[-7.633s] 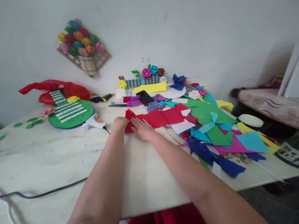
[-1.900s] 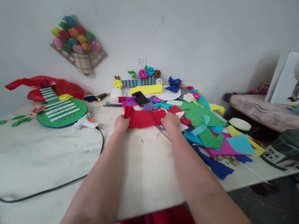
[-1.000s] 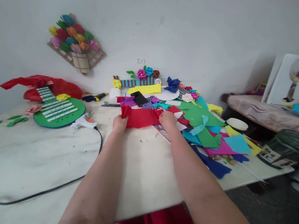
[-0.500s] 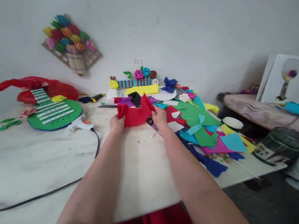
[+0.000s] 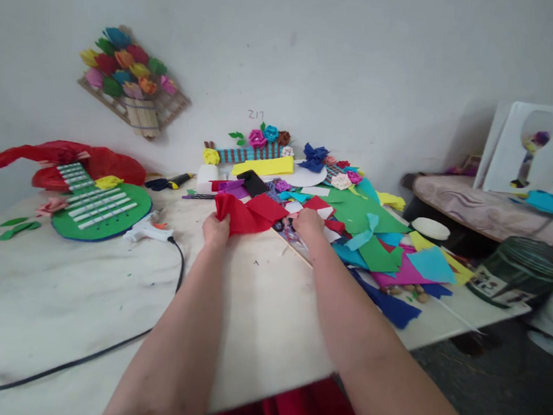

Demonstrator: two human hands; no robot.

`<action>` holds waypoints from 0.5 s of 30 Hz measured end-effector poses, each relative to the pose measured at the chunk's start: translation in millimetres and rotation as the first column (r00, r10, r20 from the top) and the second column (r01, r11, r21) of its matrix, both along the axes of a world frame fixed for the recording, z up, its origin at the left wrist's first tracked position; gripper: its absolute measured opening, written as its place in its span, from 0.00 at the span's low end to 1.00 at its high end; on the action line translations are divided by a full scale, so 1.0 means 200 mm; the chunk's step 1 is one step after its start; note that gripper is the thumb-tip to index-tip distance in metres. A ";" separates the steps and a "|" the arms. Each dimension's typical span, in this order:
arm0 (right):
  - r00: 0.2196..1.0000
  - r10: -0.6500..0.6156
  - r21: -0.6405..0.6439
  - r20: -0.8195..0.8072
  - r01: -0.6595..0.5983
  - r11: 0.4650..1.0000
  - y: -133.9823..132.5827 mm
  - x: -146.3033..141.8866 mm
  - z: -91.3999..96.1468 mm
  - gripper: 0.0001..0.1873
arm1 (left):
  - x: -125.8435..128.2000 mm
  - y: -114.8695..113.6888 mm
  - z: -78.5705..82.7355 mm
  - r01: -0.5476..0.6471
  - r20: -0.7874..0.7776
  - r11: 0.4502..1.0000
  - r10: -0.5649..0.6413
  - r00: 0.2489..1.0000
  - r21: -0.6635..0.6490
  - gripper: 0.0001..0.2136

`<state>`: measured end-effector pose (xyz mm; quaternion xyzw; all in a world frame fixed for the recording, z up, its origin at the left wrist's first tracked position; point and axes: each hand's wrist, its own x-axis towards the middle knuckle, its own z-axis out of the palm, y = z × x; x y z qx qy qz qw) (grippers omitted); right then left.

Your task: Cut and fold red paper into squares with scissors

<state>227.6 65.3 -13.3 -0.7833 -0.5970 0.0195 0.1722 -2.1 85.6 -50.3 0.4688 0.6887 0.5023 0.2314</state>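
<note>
My left hand (image 5: 216,230) pinches the left edge of a piece of red crepe paper (image 5: 248,220), which droops over the table to the right. The paper's right end lies free on the near side of the scrap pile. My right hand (image 5: 308,227) is at the pile, fingers closed and pointing down among small scraps; whatever is between them is hidden. Just below that hand runs a thin wooden stick (image 5: 292,246). Behind the red paper rests a black phone-like object (image 5: 253,182).
Colourful paper scraps (image 5: 356,210) spread over the right of the table. At left lie a green guitar-shaped craft (image 5: 106,215), a white glue gun (image 5: 149,229) with a black cord (image 5: 63,364), and yellow-black pliers (image 5: 179,182). A glass jar (image 5: 523,272) stands at the right edge.
My right hand has let go of the red paper and shifted right to the scraps. The paper's right side has dropped down, uncovering the black object behind. My left hand stays put.
</note>
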 end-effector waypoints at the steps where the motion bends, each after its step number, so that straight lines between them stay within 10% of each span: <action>1: 1.000 0.011 -0.006 0.019 -0.011 1.000 0.00 -0.01 0.00 0.20 | 0.00 0.00 0.00 -0.004 0.006 1.000 0.004 1.000 0.013 0.12; 15: 0.992 0.080 -0.041 0.100 -0.076 0.996 -0.02 -0.08 0.01 0.17 | 0.00 0.00 0.00 -0.036 0.079 0.998 0.032 0.996 0.049 0.11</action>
